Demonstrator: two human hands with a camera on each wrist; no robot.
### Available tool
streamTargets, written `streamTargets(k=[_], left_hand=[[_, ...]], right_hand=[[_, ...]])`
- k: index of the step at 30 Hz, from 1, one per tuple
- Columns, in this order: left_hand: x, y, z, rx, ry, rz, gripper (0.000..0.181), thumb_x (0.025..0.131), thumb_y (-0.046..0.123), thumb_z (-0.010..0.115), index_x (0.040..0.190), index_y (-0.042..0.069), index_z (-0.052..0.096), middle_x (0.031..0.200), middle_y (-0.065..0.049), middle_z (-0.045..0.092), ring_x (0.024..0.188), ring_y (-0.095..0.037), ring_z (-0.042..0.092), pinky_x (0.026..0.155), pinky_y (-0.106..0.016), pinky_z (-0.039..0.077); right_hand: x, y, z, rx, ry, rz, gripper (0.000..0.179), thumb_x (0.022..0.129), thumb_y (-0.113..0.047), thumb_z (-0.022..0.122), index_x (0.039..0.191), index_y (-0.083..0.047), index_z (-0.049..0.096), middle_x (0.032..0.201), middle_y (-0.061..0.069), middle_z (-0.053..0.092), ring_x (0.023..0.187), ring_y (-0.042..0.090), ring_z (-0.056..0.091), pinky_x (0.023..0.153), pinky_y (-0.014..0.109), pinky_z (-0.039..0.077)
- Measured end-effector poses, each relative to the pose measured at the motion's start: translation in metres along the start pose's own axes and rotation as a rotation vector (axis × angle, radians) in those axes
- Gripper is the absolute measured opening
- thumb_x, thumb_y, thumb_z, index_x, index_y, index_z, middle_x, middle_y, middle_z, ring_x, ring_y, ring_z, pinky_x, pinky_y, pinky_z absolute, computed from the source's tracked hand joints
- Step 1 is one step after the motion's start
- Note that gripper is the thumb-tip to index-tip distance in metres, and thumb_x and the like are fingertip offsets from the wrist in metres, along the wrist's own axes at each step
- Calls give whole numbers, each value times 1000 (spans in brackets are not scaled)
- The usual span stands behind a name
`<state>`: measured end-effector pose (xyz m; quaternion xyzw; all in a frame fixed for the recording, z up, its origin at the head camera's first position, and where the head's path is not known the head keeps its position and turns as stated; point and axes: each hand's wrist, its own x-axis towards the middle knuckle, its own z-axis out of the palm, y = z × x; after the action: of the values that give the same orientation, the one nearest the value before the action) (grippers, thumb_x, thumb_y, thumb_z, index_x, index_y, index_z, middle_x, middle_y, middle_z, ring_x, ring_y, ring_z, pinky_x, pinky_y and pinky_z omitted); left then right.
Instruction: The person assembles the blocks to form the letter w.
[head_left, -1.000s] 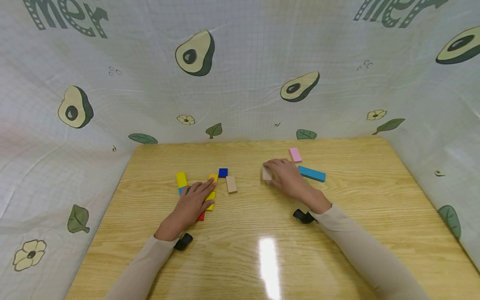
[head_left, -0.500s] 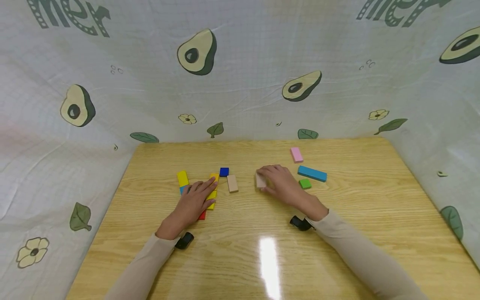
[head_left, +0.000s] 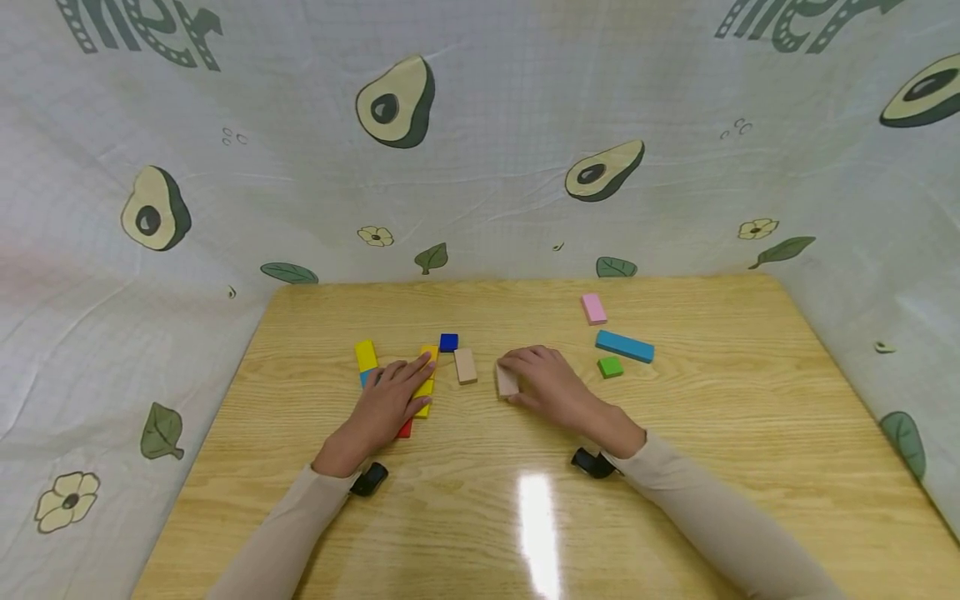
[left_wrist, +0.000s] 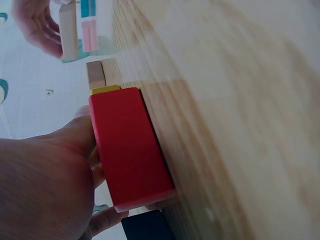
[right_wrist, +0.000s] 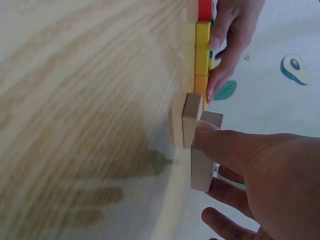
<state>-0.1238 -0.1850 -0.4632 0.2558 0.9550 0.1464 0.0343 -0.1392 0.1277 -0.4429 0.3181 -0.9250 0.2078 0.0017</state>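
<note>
Right hand point(head_left: 551, 387) and its pinched wooden block point(head_left: 507, 382) have shifted left and down, now mid-frame. Left hand point(head_left: 384, 408) lies spread over coloured blocks point(head_left: 427, 389), left of centre. Overshooting left could bump the loose tan block point(head_left: 465, 367); left-hand pressure could skew the coloured ones.

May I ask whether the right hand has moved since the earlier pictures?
Yes: the right hand has moved left and down the head picture, away from the pink block.
</note>
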Motion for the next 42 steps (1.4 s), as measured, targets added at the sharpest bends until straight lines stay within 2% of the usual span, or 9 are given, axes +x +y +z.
streamTargets(k=[27,35,42], left_hand=[[0,-1,0,23,-1,-8,57,110,28,59,161,6,46,169,-13,38,146,-44,42,112,-68,34],[0,-1,0,11,-10,-16,57,110,28,59,162,7,45,170,-13,37,147,-44,40,113,-68,33],[0,-1,0,-2,6,-5,57,110,27,59,161,6,45,169,-14,38,147,-45,41,112,-69,32]], right_hand=[[0,-32,23,-7,-56,-115,52,94,-26,83,140,-7,67,141,6,66,133,31,56,113,54,43],[3,-36,27,-79,-56,-156,52,95,-26,82,140,-6,66,142,6,65,132,30,56,113,52,43],[5,-37,31,-146,-49,-184,52,95,-28,82,139,-6,68,141,7,65,131,30,56,112,50,45]])
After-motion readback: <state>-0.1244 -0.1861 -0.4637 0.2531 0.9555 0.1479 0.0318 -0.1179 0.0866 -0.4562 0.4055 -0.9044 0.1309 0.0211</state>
